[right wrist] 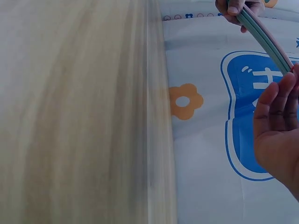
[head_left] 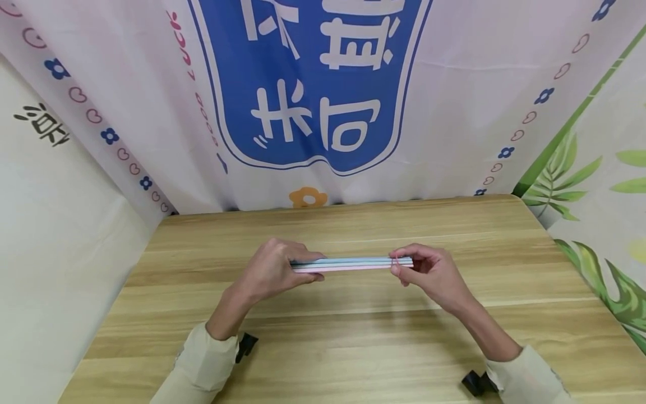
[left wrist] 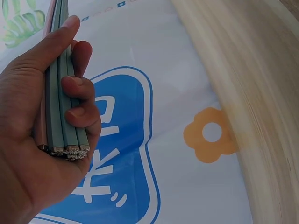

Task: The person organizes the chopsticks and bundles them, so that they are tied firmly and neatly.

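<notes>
A bundle of long, thin pastel pencils (head_left: 353, 263), blue-green and pink, is held level above the table. My left hand (head_left: 272, 270) grips its left end; in the left wrist view the fingers curl round the pencils (left wrist: 56, 102), whose near ends (left wrist: 70, 151) look silvery and rough. At the right end, a thin pinkish rubber band (head_left: 395, 260) goes round the bundle. My right hand (head_left: 431, 274) pinches the band there between thumb and fingers. In the right wrist view, the right hand (right wrist: 278, 126) hides much of that end.
Below both hands lies a wood-grain table (head_left: 323, 348). A white cloth with a blue printed panel (head_left: 313, 84) hangs along its back edge, and a leaf-patterned cloth (head_left: 595, 224) hangs at the right. Black wrist mounts (head_left: 246, 347) show by the sleeves.
</notes>
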`<state>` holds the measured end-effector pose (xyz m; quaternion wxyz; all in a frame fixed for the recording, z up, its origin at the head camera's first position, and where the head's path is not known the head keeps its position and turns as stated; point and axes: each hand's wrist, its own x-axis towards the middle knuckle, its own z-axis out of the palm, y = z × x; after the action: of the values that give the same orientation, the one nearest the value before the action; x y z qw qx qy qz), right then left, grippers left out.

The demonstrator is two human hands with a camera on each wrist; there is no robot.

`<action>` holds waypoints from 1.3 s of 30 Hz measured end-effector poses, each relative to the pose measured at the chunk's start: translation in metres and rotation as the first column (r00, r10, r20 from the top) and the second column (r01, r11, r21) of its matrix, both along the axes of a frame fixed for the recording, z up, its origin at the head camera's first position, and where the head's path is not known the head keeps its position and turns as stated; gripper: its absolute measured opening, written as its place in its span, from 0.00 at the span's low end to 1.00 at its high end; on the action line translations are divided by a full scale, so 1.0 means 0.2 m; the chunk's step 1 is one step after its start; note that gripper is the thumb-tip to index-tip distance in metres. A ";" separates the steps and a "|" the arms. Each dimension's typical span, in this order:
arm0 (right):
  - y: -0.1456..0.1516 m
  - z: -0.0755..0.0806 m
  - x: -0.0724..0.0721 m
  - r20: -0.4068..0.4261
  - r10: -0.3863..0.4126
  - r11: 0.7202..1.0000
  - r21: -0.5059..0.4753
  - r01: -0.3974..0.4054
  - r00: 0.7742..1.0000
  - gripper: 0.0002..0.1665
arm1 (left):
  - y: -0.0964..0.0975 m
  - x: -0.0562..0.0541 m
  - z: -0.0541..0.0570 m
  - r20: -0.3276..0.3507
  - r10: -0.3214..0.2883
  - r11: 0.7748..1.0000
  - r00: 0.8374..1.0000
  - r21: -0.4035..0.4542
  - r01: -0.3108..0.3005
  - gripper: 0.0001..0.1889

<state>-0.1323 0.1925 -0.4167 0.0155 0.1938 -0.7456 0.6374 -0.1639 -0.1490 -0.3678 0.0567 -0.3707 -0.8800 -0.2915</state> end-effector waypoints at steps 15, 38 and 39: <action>0.02 0.02 -0.06 -0.184 0.084 0.995 0.064 -0.073 0.979 0.11 | 0.00 0.00 0.02 0.011 0.034 0.999 0.999 -0.023 -0.034 0.20; 0.05 0.01 -0.11 -0.073 0.116 0.993 0.023 -0.115 0.991 0.12 | 0.01 0.01 0.02 -0.032 0.090 0.994 0.995 -0.066 -0.092 0.18; 0.04 0.01 -0.10 -0.059 0.096 0.995 0.033 -0.095 0.994 0.12 | 0.01 0.01 0.02 -0.032 0.090 0.993 0.995 -0.075 -0.092 0.17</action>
<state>-0.1531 0.2006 -0.4149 0.0045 0.2485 -0.7442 0.6199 -0.1627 -0.1479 -0.3648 0.0682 -0.3362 -0.9056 -0.2495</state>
